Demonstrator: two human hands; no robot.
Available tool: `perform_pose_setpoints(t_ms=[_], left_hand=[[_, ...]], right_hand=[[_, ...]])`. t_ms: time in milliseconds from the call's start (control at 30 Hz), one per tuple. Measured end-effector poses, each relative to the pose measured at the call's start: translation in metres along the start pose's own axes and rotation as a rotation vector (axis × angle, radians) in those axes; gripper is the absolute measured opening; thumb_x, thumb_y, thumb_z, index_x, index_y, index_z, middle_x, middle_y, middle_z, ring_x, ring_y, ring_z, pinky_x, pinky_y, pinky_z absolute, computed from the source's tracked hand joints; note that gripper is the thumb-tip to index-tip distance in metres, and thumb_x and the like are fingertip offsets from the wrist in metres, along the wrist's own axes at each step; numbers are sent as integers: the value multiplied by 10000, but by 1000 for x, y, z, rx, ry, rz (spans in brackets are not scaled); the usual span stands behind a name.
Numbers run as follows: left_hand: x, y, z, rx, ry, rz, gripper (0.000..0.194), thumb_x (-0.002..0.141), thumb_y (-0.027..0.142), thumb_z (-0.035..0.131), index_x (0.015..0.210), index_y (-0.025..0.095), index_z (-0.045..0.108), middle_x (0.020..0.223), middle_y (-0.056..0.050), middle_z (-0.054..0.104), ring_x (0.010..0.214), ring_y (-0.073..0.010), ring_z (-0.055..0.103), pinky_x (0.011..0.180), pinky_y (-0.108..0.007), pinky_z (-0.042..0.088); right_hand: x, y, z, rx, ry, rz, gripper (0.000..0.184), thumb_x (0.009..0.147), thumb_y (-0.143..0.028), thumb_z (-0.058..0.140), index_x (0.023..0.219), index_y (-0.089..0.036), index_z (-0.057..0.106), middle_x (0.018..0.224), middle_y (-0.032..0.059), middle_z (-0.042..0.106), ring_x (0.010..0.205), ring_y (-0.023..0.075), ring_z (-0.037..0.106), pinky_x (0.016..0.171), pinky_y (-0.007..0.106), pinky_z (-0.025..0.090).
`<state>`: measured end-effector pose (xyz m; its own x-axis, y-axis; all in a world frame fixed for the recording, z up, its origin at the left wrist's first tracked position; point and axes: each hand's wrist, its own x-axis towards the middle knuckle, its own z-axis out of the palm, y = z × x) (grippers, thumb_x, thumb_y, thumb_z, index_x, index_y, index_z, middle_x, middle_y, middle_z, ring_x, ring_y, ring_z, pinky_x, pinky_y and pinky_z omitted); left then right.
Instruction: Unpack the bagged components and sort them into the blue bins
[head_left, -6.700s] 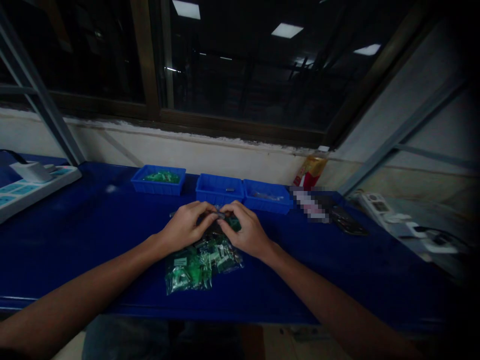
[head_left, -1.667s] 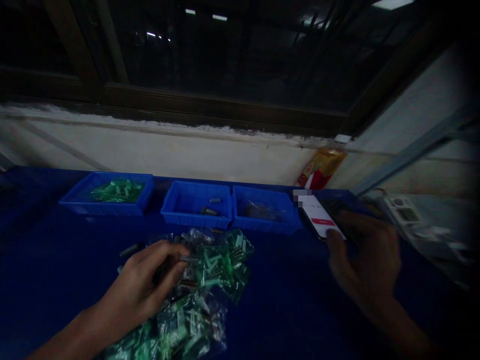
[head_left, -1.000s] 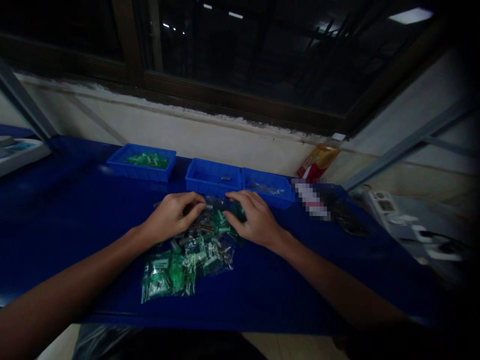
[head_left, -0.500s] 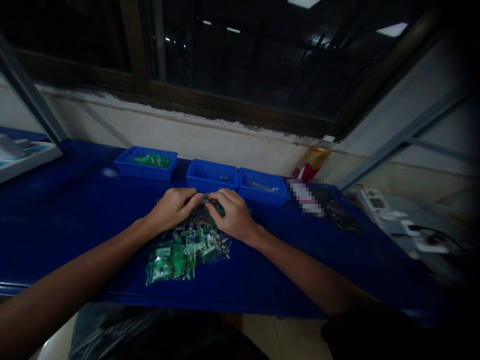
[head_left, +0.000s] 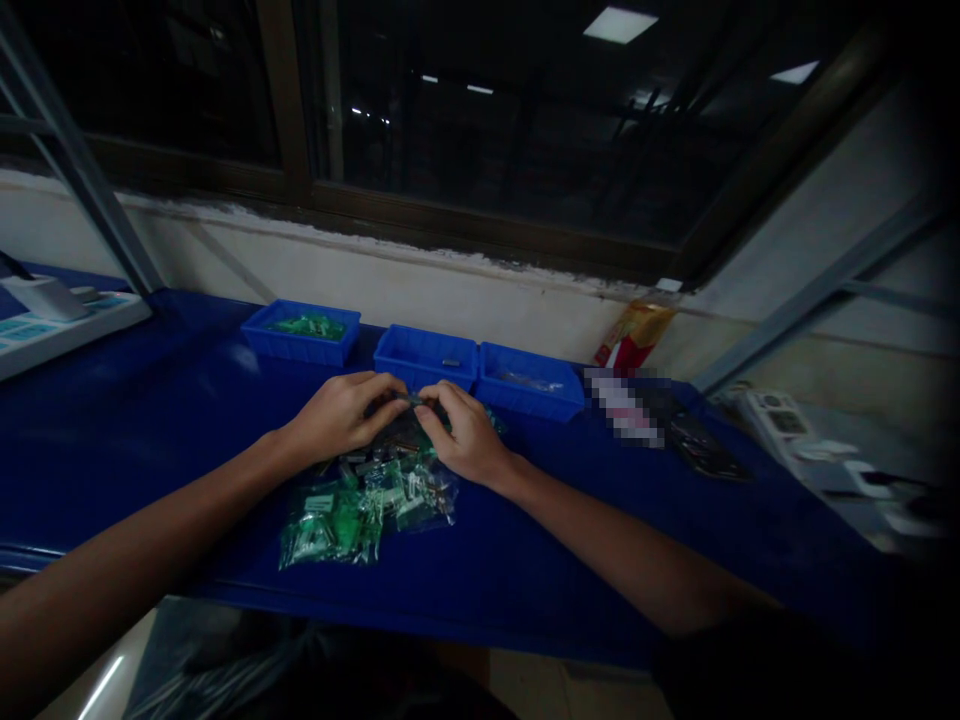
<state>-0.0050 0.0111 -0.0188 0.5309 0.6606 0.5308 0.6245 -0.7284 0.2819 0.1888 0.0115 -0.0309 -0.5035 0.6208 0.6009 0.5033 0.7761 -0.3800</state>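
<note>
My left hand and my right hand meet over a pile of small bags, fingertips pinched. Between them is a small, thin, greyish piece, mostly hidden by the fingers, so its kind cannot be made out. Below lie several green-tinted plastic bags with pale labels or parts inside. Clear plastic bags with small metal-looking parts lie beside them, under and in front of my right hand.
Behind the hands stand a blue bin of green bags, a blue bin with one small metallic piece, and a blue bin with clear plastic. Power strips flank the blue table; a red-and-gold packet leans at the wall.
The camera view has shifted slightly. My left fingers look more bent, and the thin piece between both hands shows a little more clearly. The bags lie much as before.
</note>
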Motion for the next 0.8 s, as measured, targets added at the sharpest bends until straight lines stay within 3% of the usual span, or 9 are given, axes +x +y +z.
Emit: perform_pose_setpoints(t_ms=[100,300,467,533,700,800], left_hand=[[0,1,2,42,-1,14,250,886,316,399,860,139,574,743,-33,612,672,-129,571,615,-231,422],[-1,4,2,94,-19,44,352,910,304,311,717,130,550,600,-13,546,550,-112,516,539,-227,384],[-3,4,-3,8,25,97,309,900,324,325,1079,125,479,812,-49,627,718,-145,592,643,-264,447],[-4,3,-2,15,56,119,328,878,325,384,1132,125,442,842,-57,633,735,-149,602,648,-265,457],[-3,2,1,157,174,172,217,888,292,383,977,145,515,818,-61,630,724,-153,598,648,-266,446],[-3,2,0,220,208,149,243,903,319,353,920,150,527,754,-47,620,691,-156,593,624,-258,427]], right_hand=[[-2,-3,-1,-21,8,-18,165,826,-258,484,970,-178,480,854,51,552,810,163,531,742,306,433],[-3,-9,1,-87,17,-61,127,866,-258,423,906,-170,506,845,62,551,798,169,525,731,315,423],[3,-19,3,-47,95,0,171,886,-251,371,813,-179,507,790,47,557,753,156,521,698,298,405],[6,-24,3,-31,120,33,186,889,-258,369,781,-183,500,765,36,560,739,150,526,687,289,397],[13,-32,-2,-32,59,115,314,909,-296,310,646,-194,448,632,12,529,651,140,517,621,276,376],[15,-38,-11,-84,10,92,234,899,-296,337,768,-186,497,730,31,574,712,152,539,657,287,391]])
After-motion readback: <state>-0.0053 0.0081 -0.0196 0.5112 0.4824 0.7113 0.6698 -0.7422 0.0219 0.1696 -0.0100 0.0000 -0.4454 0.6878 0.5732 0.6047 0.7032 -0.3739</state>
